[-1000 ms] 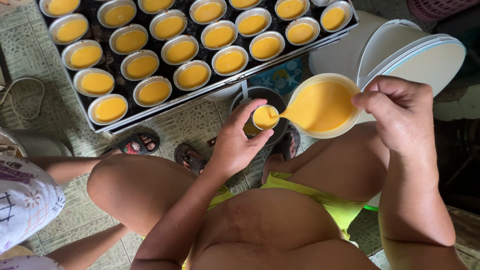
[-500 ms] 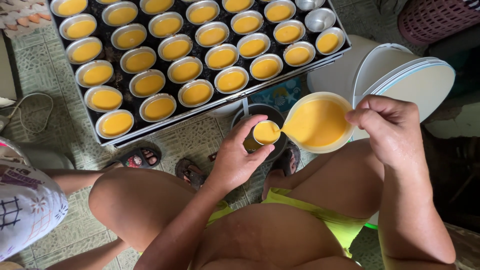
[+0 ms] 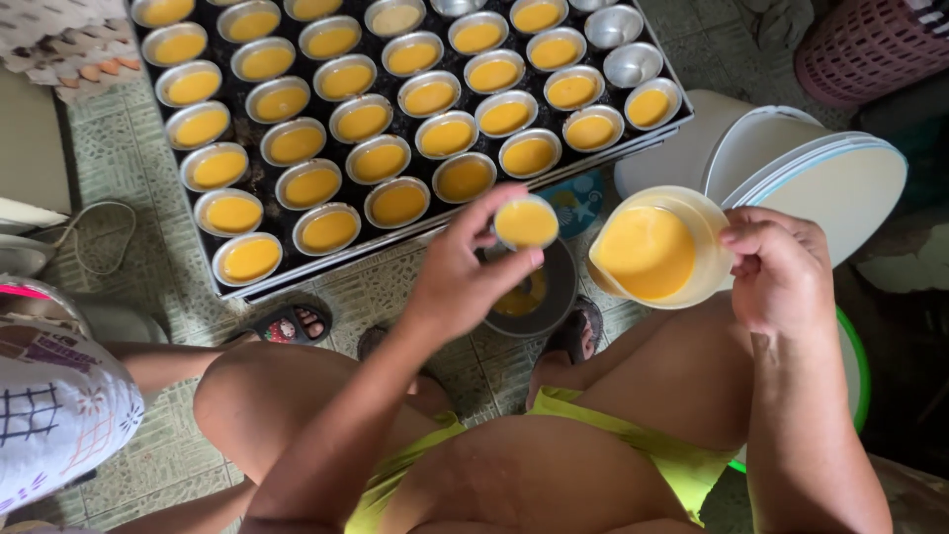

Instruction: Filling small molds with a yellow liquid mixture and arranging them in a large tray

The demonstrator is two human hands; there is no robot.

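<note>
My left hand [image 3: 460,272] pinches a small round metal mould [image 3: 526,222] filled with orange-yellow batter, held level above a dark bowl [image 3: 550,297] on the floor. My right hand [image 3: 781,267] grips the handle of a clear plastic jug [image 3: 652,249] full of the same batter, its spout pointing left, a short gap from the mould. Just beyond lies a black tray [image 3: 259,183] packed with several filled moulds, with three empty metal moulds [image 3: 633,63] at its far right corner.
A white lidded bucket [image 3: 791,168] stands right of the tray, a pink basket [image 3: 870,44] behind it. My knees and sandalled feet [image 3: 292,322] are on the tiled floor. Another person's patterned sleeve [image 3: 54,405] shows at the left, and a green rim [image 3: 856,366] at right.
The jug has tipped back upright and drawn away from the mould. My left hand has lifted the filled mould up and slightly toward the tray.
</note>
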